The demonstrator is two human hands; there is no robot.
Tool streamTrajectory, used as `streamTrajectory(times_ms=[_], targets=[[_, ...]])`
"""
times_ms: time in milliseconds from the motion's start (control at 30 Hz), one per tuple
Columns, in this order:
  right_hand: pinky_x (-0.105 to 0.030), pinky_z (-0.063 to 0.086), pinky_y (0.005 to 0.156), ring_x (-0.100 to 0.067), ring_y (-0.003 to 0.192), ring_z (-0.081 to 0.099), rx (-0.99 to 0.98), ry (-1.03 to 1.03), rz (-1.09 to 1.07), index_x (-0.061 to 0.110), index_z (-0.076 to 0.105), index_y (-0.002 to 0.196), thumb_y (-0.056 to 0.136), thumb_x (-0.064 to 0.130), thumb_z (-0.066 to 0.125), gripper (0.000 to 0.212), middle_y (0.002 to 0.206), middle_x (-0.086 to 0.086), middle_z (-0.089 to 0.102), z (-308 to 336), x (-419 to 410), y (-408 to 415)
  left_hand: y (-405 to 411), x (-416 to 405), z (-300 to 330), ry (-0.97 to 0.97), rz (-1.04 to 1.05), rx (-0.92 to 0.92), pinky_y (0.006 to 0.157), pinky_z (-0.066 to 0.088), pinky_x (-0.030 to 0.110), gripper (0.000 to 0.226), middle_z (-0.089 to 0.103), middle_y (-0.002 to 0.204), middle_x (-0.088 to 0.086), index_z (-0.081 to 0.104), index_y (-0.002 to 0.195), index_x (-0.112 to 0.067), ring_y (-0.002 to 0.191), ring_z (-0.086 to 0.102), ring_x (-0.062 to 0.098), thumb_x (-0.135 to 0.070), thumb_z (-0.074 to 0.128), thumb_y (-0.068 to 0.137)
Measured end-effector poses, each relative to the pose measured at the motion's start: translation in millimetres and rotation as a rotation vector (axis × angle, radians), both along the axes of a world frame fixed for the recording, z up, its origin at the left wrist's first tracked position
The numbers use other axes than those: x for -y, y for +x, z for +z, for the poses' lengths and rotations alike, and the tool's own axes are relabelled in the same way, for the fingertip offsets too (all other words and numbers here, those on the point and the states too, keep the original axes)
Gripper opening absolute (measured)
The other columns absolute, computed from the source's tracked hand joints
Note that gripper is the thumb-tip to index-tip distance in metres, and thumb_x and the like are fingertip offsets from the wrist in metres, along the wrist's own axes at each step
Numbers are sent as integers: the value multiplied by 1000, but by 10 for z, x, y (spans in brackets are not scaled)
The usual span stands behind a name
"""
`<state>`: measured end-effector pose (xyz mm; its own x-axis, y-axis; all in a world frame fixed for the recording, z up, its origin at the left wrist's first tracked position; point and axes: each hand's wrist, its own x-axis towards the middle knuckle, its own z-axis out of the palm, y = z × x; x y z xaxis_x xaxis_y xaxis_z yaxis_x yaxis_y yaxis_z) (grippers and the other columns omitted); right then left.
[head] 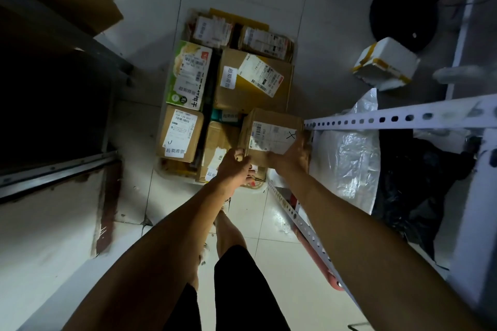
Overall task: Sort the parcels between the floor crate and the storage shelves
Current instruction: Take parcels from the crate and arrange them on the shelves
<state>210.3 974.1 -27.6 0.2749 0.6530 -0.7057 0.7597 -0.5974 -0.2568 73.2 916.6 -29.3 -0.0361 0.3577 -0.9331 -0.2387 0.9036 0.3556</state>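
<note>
Parcel (270,137), a small brown carton, sits between both hands, held over the near right corner of the floor crate (172,173); left hand (233,166) grips its near left corner, fingers curled round the edge; right hand (293,154) clamps the near right side, thumb over the top label; so we read both grips as closed on the box, none spread.

Key relation: the parcel is directly ahead of both grips, at arm's reach; its long axis runs roughly left-right across us, slightly tilted; the right hand is nearer the shelf rail (398,118), whose perforated white end almost touches the parcel's right edge; we judge the next move goes either right onto the shelves or down into the crate, and that rail tip is the snag risk.

Writing: the parcel's white label has a barcode and a handwritten X at its right end; print too small to read. In the crate, the large carton (252,80) and the left carton (180,134) both carry white stickers reading 超期滞留; the left carton's label shows digits like 159, rest unclear; the green box (189,75) has big characters, partly legible, ending 干.

White foam box (384,64) with yellow tape lies well apart on the floor, right.
</note>
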Motion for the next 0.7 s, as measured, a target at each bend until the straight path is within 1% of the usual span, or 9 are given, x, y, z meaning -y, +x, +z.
streamTrajectory(times_ms=[100,167,200,267,400,467,500,600,700], targets=[[-50,38,115,-37,143,31,-4,-17,70,28,22,155,84,30,76,89,159,-11,23,229,53,-117,-166,73,171,50,-51,-73,79,62,38,41,67,123,19,49,140,-13,97,71,26,-23,61,102],[-51,39,113,-36,139,36,-23,-50,171,26,30,152,87,28,72,77,156,-13,30,379,98,-235,-308,153,326,86,-88,-156,89,59,50,38,66,125,23,52,139,-11,99,69,30,-18,61,102],[-50,41,111,-36,137,40,-37,-67,237,24,35,150,89,28,71,70,152,-14,35,452,122,-317,-398,200,407,107,-131,-234,95,56,51,36,66,125,23,54,137,-10,104,68,33,-16,60,102],[-46,43,108,-35,133,45,-47,-79,409,21,44,145,93,30,68,58,145,-15,46,607,173,-510,-592,317,579,119,-222,-415,99,52,42,33,67,125,17,60,132,-10,113,65,34,-17,60,100],[-42,44,106,-33,133,49,-42,-41,794,17,46,145,95,33,66,55,145,-12,52,961,326,-1059,-1041,700,988,124,-386,-676,86,54,36,25,70,113,10,68,117,-14,103,69,29,-30,55,102],[-42,46,106,-32,135,48,-40,-5,957,19,45,146,96,32,65,56,147,-10,50,1149,453,-1375,-1252,973,1226,94,-369,-770,77,57,34,23,71,100,4,67,101,-19,91,71,26,-40,59,98],[-43,47,106,-32,134,49,-48,4,1035,21,44,146,96,31,64,55,147,-10,50,1249,537,-1534,-1342,1139,1332,85,-340,-813,73,56,33,20,71,99,4,66,99,-21,87,70,25,-40,61,96],[-40,50,95,-32,127,53,-96,21,1218,25,46,142,96,36,61,50,139,-8,54,1554,899,-1968,-1563,1714,1631,12,-215,-886,69,45,30,26,68,113,3,64,120,-23,87,59,17,-32,59,96],[-41,49,97,-32,128,51,-100,84,1468,24,43,144,95,37,58,53,141,-9,52,1841,1437,-2305,-1643,2420,1955,-61,-91,-962,85,51,34,38,64,129,5,60,133,-22,111,63,23,-23,59,95]])
